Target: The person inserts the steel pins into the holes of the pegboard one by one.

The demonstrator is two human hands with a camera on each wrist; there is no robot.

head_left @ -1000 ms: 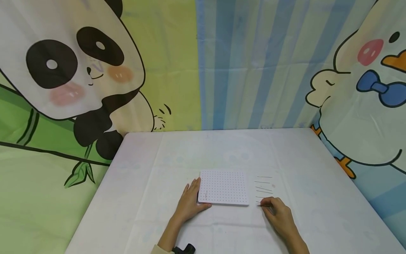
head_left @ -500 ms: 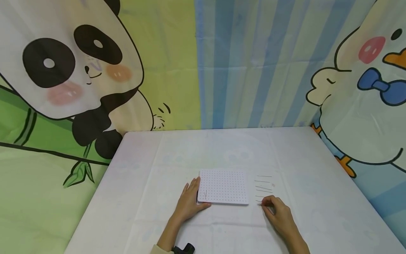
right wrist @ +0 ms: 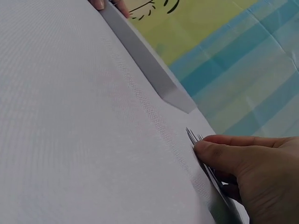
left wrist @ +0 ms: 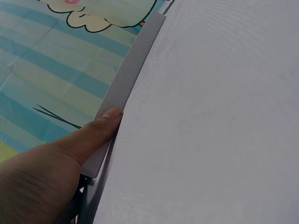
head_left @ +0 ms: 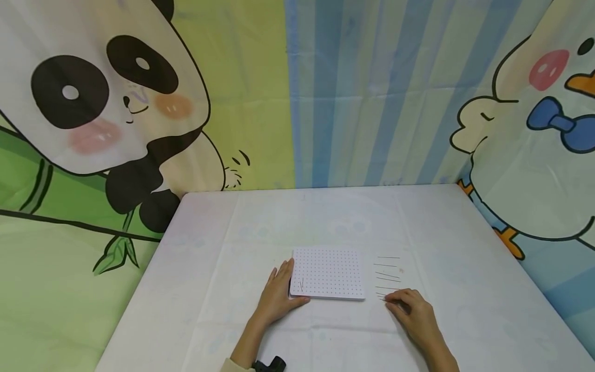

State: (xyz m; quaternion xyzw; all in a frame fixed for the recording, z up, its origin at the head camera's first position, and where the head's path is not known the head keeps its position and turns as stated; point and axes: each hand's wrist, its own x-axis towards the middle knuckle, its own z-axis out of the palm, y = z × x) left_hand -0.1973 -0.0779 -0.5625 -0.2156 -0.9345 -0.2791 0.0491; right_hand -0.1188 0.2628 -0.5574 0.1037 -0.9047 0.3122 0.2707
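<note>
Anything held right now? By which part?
Left hand braces the pegboard at its near-left corner. Right hand is at the thin rods; whether it pinches one can't be told.

Printed backdrop (head_left: 251,77): panda (head_left: 125,119) at left, bird (head_left: 525,175) at right, blue stripes (head_left: 400,88) between. A white worktop (head_left: 321,217) stands before it.

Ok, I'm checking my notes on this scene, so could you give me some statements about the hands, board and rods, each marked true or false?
1. The left hand touches the pegboard. True.
2. The loose rods lie to the left of the pegboard. False: they lie to its right.
3. Two standing rods stick up from the pegboard, close to the left hand. True.
4. The right hand rests on the pegboard. False: the right hand is apart from it, by the loose rods.
5. The tablecloth is white. True.
</note>
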